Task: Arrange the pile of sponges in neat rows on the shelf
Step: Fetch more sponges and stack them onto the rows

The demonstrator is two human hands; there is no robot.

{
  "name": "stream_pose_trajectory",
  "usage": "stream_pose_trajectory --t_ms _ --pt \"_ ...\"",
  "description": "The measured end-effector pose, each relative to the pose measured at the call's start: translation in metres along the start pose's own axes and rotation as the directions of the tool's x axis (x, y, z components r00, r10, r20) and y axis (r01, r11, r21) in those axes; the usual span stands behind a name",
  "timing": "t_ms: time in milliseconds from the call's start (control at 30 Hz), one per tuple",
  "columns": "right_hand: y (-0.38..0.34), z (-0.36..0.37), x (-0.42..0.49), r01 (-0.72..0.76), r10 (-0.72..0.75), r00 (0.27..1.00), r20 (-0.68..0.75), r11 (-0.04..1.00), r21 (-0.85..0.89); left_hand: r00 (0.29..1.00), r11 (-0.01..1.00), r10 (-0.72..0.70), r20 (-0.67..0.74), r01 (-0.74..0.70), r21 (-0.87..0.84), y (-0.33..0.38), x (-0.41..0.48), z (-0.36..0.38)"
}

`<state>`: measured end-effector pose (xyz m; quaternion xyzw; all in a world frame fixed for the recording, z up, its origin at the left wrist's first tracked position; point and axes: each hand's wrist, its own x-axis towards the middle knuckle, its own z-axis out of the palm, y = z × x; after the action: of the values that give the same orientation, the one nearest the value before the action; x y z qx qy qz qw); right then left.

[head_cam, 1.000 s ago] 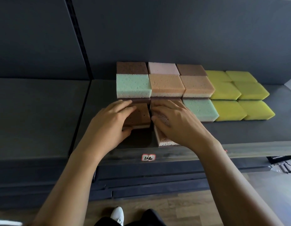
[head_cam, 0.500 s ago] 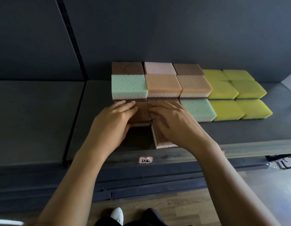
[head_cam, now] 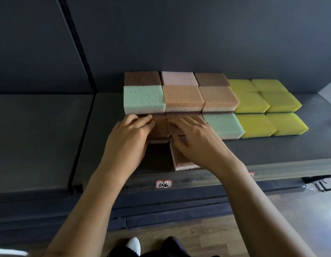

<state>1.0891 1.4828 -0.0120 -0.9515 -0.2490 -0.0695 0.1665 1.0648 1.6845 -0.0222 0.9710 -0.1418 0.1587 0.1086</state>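
Sponges lie in rows on the dark shelf (head_cam: 272, 149): brown, pink, green (head_cam: 143, 98) and orange (head_cam: 182, 95) ones stacked at the back, a green one (head_cam: 223, 123) and several yellow ones (head_cam: 255, 125) to the right. My left hand (head_cam: 129, 140) grips a brown sponge (head_cam: 161, 127) in the front row, fingers curled over its top. My right hand (head_cam: 196, 141) lies with spread fingers on the neighbouring brown sponge (head_cam: 174, 127). Its palm covers another brown sponge (head_cam: 181, 162) near the shelf's front edge.
A black upright post (head_cam: 75, 45) separates this shelf from another dark shelf (head_cam: 36, 136) on the left. A price label (head_cam: 163, 183) sits on the front rail. Wooden floor and my white shoe (head_cam: 133, 245) show below.
Both hands stay on the brown sponges and have crept slightly toward the back rows. The view has shifted a little.
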Motion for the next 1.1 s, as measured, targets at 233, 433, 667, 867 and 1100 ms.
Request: stream_pose_trajectory --t_ms 233,433,667,867,1100 --pt "0.004 -0.003 -0.003 0.004 -0.004 1.0 0.014 0.999 0.038 0.999 1.0 -0.024 0.039 0.024 -0.009 0.003 -0.003 -0.004" --pt "0.006 -0.003 -0.003 0.018 -0.019 1.0 0.005 0.998 0.064 0.996 0.996 -0.086 -0.033 0.086 -0.003 0.009 0.0 -0.001" --pt "0.006 -0.005 -0.003 0.033 -0.033 0.999 -0.003 0.995 0.095 0.994 0.994 -0.112 -0.015 0.111 -0.008 0.012 0.001 0.0" --pt "0.007 -0.017 -0.012 0.05 -0.046 0.998 -0.036 0.988 0.148 0.998 0.997 -0.062 0.025 0.063 -0.033 0.017 -0.003 -0.013" --pt "0.018 -0.034 -0.043 0.032 -0.012 0.994 -0.108 0.982 0.188 0.989 0.962 0.107 0.098 -0.078 -0.261 0.05 -0.007 -0.026"
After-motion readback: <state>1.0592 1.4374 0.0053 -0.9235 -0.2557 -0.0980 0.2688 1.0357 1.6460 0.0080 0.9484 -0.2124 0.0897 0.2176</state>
